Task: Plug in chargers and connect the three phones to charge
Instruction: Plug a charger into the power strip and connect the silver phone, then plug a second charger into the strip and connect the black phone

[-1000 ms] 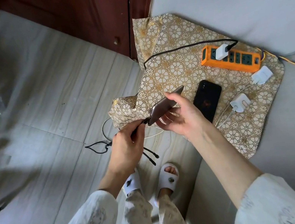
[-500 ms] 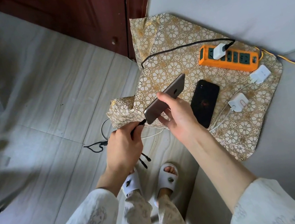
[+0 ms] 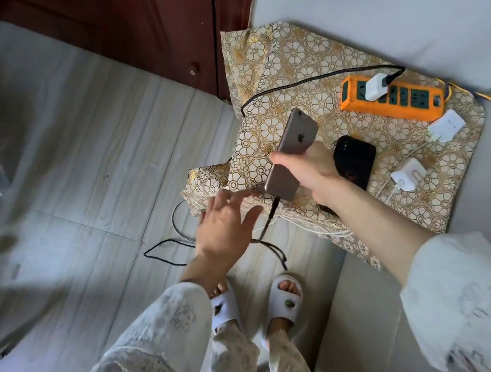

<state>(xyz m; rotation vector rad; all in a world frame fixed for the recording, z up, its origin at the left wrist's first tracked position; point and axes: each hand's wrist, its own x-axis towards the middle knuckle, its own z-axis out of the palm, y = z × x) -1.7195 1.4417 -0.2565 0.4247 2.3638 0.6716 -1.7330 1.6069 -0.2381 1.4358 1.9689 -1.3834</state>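
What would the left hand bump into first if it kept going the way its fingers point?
Probably the grey phone held in the right hand, just ahead of the left hand's open fingers, though depth is hard to judge.

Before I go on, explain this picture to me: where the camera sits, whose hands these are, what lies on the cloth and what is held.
There is no machine here. The one picture comes from a camera worn on a person's head, looking down at their own arms, legs and slippers.

The right hand grips a grey phone, back side up, with a black cable plugged into its lower end. The left hand is open and empty, beside that cable.

On the patterned cloth lie an orange power strip with one white charger plugged in, a black phone, and two more white chargers lying loose with white cables. Only two phones are clearly visible.
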